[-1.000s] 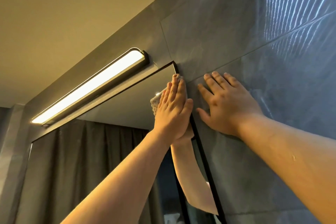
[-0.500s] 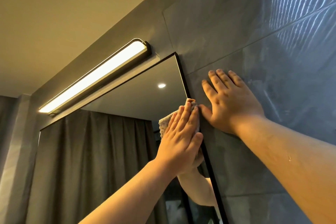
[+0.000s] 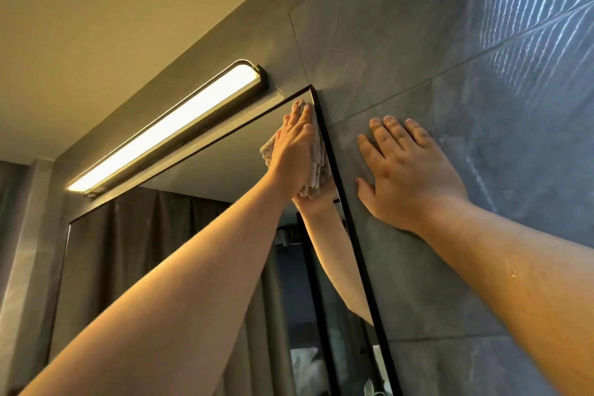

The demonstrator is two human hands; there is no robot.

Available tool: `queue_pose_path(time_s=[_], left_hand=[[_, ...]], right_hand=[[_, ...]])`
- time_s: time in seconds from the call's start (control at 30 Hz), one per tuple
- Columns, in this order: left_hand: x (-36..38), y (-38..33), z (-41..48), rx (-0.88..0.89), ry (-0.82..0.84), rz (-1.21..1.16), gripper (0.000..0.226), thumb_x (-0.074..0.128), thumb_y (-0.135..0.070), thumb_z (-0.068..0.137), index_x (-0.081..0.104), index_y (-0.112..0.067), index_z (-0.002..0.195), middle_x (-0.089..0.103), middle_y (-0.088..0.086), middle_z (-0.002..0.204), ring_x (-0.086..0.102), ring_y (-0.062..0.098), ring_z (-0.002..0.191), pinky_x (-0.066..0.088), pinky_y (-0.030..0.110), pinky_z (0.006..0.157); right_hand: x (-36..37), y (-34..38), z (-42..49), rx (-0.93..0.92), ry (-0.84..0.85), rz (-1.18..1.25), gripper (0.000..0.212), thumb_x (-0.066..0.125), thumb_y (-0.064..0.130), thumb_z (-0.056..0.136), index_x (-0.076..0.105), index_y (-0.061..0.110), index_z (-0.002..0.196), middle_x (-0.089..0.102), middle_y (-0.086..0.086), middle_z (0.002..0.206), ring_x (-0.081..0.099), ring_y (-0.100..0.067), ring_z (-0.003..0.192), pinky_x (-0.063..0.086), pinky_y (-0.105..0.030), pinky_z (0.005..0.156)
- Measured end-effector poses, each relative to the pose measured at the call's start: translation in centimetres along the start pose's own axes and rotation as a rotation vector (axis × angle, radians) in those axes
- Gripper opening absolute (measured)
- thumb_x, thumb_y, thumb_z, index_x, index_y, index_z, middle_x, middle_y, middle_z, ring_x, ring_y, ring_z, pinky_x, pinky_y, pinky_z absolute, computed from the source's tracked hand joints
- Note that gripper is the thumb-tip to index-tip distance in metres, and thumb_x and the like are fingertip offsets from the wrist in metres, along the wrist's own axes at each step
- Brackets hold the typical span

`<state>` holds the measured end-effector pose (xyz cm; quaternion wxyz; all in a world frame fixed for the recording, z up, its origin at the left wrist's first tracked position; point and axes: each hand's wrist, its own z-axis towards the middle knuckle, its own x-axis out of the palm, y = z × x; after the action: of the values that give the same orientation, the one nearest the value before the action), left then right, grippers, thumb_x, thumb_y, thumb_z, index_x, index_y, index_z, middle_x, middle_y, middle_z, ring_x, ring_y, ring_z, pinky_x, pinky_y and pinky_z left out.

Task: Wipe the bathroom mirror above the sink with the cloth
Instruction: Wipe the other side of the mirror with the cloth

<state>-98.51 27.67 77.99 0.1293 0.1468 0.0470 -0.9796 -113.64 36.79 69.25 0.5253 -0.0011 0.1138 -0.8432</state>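
Note:
The black-framed mirror (image 3: 180, 235) hangs on a grey tiled wall and reflects dark curtains. My left hand (image 3: 294, 151) presses a crumpled beige cloth (image 3: 316, 164) flat against the glass in the mirror's top right corner, fingertips almost at the frame. The cloth sticks out on both sides of the hand. My right hand (image 3: 408, 173) lies flat and spread on the wall tile just right of the mirror's black edge, holding nothing. The reflection of my left arm shows below the cloth.
A lit bar lamp (image 3: 167, 128) is mounted just above the mirror's top edge, left of the cloth. The grey tiled wall (image 3: 450, 42) extends right, with striped light on it. The ceiling (image 3: 112, 10) is close above.
My left hand has slid the cloth back up along the right edge, from lower down half a second ago into the top corner. My right hand has stayed on the wall.

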Motion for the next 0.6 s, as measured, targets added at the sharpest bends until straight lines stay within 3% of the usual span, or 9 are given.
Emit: queue_pose_path(time_s=[0.07, 0.17, 0.2, 0.27, 0.33, 0.37, 0.43, 0.6], left_hand=[[-0.9, 0.4, 0.0, -0.039, -0.004, -0.231, 0.053, 0.038, -0.027, 0.097, 0.032, -0.028, 0.149, 0.022, -0.008, 0.159, 0.013, 0.012, 0.148, 0.007, 0.040, 0.122], [-1.2, 0.3, -0.7, -0.061, -0.036, 0.035, 0.062, 0.045, -0.017, 0.094, 0.027, -0.039, 0.149, 0.028, -0.005, 0.156, 0.025, 0.018, 0.144, 0.020, 0.043, 0.120], [-0.5, 0.0, -1.6, -0.075, -0.087, 0.101, 0.062, 0.046, -0.018, 0.095, 0.025, -0.037, 0.151, 0.030, -0.002, 0.156, 0.026, 0.020, 0.143, 0.020, 0.040, 0.120], [1.1, -0.4, -4.1, 0.060, -0.209, 0.078, 0.056, 0.045, -0.013, 0.099, 0.027, -0.015, 0.152, 0.028, 0.008, 0.157, 0.023, 0.021, 0.145, 0.014, 0.031, 0.120], [2.8, 0.7, -6.8, 0.214, -0.187, 0.075, 0.051, 0.038, -0.010, 0.101, 0.027, 0.001, 0.148, 0.023, 0.014, 0.157, 0.018, 0.017, 0.145, 0.008, 0.021, 0.119], [3.1, 1.3, -8.1, 0.217, -0.149, 0.182, 0.052, 0.032, -0.019, 0.101, 0.024, -0.002, 0.149, 0.021, 0.011, 0.158, 0.016, 0.013, 0.145, 0.007, 0.019, 0.118], [3.7, 2.4, -10.3, 0.226, -0.132, 0.329, 0.059, 0.024, -0.033, 0.098, 0.023, -0.008, 0.151, 0.020, 0.007, 0.159, 0.012, 0.012, 0.147, 0.007, 0.025, 0.119], [4.6, 2.2, -12.5, 0.250, -0.110, 0.139, 0.061, 0.028, -0.034, 0.098, 0.026, 0.003, 0.147, 0.016, 0.015, 0.158, 0.007, 0.020, 0.148, 0.003, 0.038, 0.121]], right_hand=[[0.0, 0.1, -0.1, -0.002, 0.008, -0.006, 0.076, 0.023, 0.053, 0.090, 0.041, 0.008, 0.148, 0.036, -0.020, 0.155, 0.031, -0.036, 0.145, 0.023, -0.052, 0.120], [-0.1, 0.1, -0.1, -0.002, 0.011, -0.013, 0.075, 0.022, 0.053, 0.091, 0.038, 0.008, 0.150, 0.034, -0.020, 0.157, 0.029, -0.036, 0.146, 0.021, -0.052, 0.120], [-0.2, 0.1, -0.1, -0.002, 0.013, -0.013, 0.075, 0.022, 0.053, 0.092, 0.036, 0.008, 0.151, 0.031, -0.020, 0.158, 0.027, -0.036, 0.147, 0.020, -0.052, 0.121], [-0.2, 0.1, -0.2, -0.005, 0.028, -0.013, 0.075, 0.019, 0.054, 0.094, 0.027, 0.010, 0.154, 0.023, -0.018, 0.161, 0.020, -0.034, 0.150, 0.015, -0.050, 0.122], [-0.3, 0.0, -0.2, 0.000, 0.034, -0.008, 0.075, 0.017, 0.054, 0.095, 0.023, 0.011, 0.155, 0.019, -0.017, 0.163, 0.016, -0.033, 0.151, 0.012, -0.049, 0.123], [-0.3, 0.0, -0.1, 0.004, 0.032, -0.008, 0.075, 0.016, 0.055, 0.094, 0.023, 0.011, 0.155, 0.020, -0.017, 0.163, 0.017, -0.033, 0.151, 0.012, -0.049, 0.123], [-0.3, 0.1, -0.1, 0.008, 0.029, -0.010, 0.075, 0.019, 0.055, 0.094, 0.027, 0.011, 0.154, 0.022, -0.018, 0.162, 0.019, -0.033, 0.151, 0.014, -0.049, 0.122], [-0.2, 0.0, 0.0, 0.001, 0.027, -0.007, 0.074, 0.022, 0.054, 0.094, 0.032, 0.010, 0.152, 0.028, -0.019, 0.160, 0.024, -0.034, 0.149, 0.018, -0.050, 0.121]])
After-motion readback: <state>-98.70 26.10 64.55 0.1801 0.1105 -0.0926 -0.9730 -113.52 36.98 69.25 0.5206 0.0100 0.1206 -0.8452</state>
